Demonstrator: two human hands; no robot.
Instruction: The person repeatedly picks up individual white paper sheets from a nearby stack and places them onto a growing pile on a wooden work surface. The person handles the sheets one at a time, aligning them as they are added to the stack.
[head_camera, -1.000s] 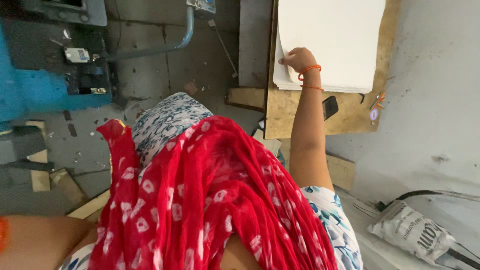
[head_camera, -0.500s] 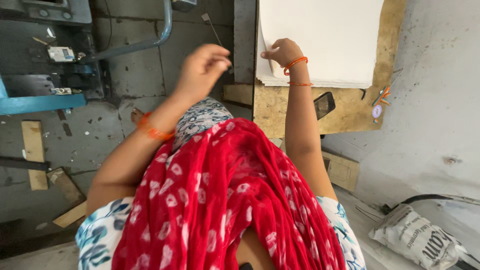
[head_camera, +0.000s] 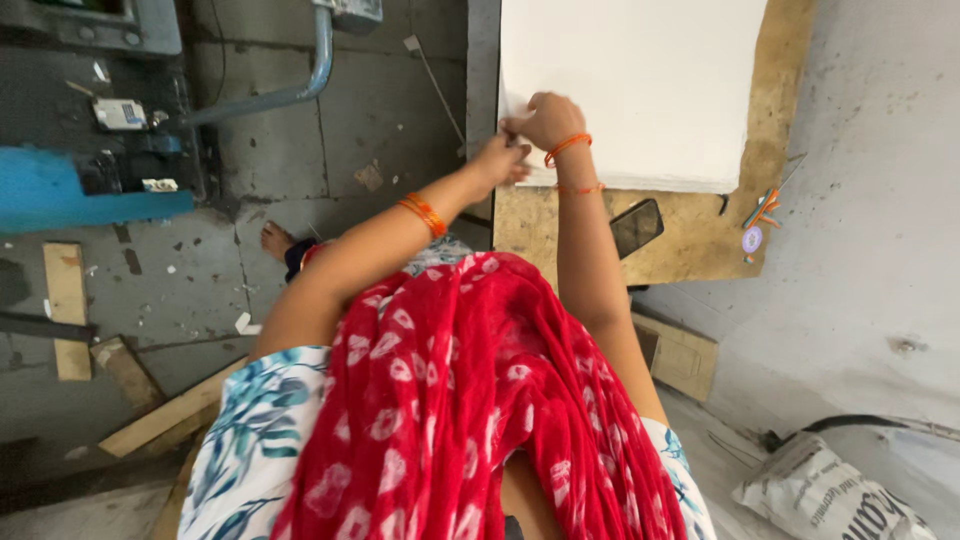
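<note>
The stack of white sheets lies on a wooden board desk, filling most of its top, with its near-left corner right under both hands. The right hand sits on that corner with fingers curled down onto the paper, as it did half a second ago. The left hand has come across since then: a second ago it was out of view, then it was raised in the air, and now it touches the same corner just beside the right hand, fingers pinched at the sheet edge. Whether either hand has actually separated a single sheet I cannot tell; the fingertips hide the edge. So both hands now work the one corner together, which looks like picking up or peeling a sheet. A dark phone lies on the bare board just near the right wrist, and a pair of scissors sits at the board's right edge. A red patterned scarf fills the foreground.
</note>
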